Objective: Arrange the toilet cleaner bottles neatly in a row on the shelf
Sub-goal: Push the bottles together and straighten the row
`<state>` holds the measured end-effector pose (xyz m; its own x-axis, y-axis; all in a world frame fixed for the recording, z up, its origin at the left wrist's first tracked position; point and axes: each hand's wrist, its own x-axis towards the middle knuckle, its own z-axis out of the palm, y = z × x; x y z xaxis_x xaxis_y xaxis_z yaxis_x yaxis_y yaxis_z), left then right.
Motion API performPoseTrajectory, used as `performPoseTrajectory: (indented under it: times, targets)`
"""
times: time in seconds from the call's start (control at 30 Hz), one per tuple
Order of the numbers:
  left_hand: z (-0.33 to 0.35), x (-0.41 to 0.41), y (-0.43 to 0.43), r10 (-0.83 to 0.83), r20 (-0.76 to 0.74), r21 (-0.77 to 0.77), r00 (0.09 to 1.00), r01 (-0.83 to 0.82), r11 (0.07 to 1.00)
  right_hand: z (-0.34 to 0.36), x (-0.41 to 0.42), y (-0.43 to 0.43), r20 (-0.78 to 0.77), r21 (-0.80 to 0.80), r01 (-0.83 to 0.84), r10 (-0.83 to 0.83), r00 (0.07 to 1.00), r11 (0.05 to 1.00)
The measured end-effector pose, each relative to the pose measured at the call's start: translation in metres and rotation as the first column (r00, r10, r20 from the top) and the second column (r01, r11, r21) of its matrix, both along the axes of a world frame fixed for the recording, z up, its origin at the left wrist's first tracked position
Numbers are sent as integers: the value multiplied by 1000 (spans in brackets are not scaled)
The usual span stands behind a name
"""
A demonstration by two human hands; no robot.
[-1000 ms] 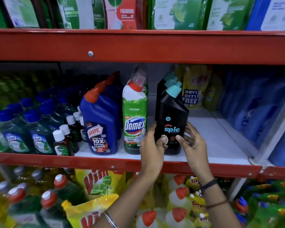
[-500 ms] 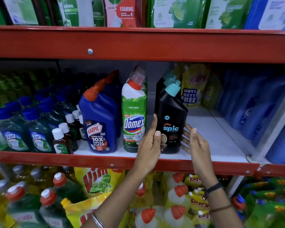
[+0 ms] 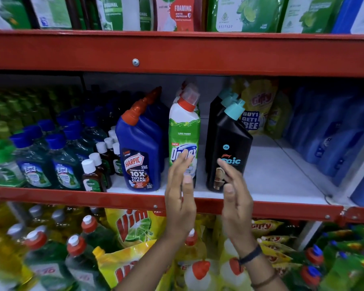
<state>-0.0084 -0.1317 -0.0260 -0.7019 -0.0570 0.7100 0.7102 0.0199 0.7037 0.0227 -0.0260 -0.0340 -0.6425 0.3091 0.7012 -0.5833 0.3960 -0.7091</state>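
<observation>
Three rows of toilet cleaner bottles stand at the front of the white shelf (image 3: 280,181). A blue Harpic bottle (image 3: 140,152) with an orange-red cap is on the left. A green and white Domex bottle (image 3: 184,131) is in the middle. A black Spic bottle (image 3: 229,143) with a teal cap is on the right. Each has more bottles lined up behind it. My left hand (image 3: 180,196) is held up flat in front of the Domex bottle, fingers apart, holding nothing. My right hand (image 3: 234,198) hovers open in front of the Spic bottle's lower part, not gripping it.
Small brown Dettol bottles (image 3: 91,177) and blue-capped Lizol bottles (image 3: 34,162) fill the shelf's left. Yellow pouches (image 3: 259,110) and blue bottles (image 3: 328,133) stand at the right and back. A red shelf rail (image 3: 93,200) runs in front; Vim pouches (image 3: 135,225) sit below.
Both hands let go of the black Spic bottle and pulled back toward me and slightly left. The bottle stays upright on the shelf.
</observation>
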Motion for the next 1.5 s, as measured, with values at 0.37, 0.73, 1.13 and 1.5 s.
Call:
performPoseTrajectory:
  times: [0.37, 0.73, 1.13, 1.5]
  targets:
    - [2, -33, -25, -56, 290, -120, 955, 94, 988, 7, -49, -47, 176, -338, -224, 295, 939, 914]
    - [12, -30, -39, -125, 363, -132, 923, 184, 974, 7, -48, -38, 167, -380, -221, 302, 938, 898]
    - [4, -9, -59, -106, 201, 15, 974, 105, 994, -17, -26, -79, 78, -173, 164, -152, 985, 971]
    - [5, -36, -116, 118, 311, -90, 943, -95, 991, -3, -49, -134, 306, -59, -44, 60, 950, 997]
